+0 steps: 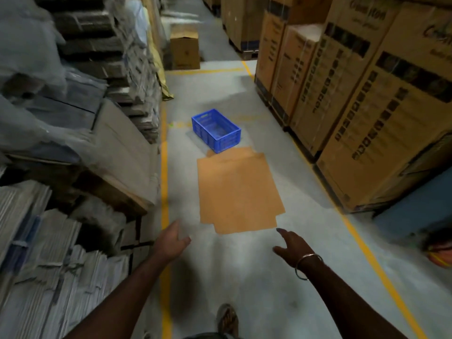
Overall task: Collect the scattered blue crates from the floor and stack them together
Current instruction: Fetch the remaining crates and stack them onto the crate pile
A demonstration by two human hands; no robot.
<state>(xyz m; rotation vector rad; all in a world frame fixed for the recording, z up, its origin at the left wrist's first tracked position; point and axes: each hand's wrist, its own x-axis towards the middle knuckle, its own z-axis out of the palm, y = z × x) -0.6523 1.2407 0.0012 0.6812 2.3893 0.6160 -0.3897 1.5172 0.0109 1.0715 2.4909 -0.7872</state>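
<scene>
One blue plastic crate (216,129) stands upright and empty on the grey floor in the middle of the aisle, set at an angle. It lies well ahead of both hands. My left hand (171,241) is held out low at the left, fingers apart, holding nothing. My right hand (292,244) reaches forward at the right, fingers spread and empty, with a metal bangle on the wrist. Both hands hover over the floor, far short of the crate.
A flat sheet of brown cardboard (238,192) lies on the floor between my hands and the crate. Stacks of flattened cartons (73,143) line the left, tall printed boxes (367,106) the right. Yellow floor lines (164,167) edge the aisle. A brown box (184,51) stands farther back.
</scene>
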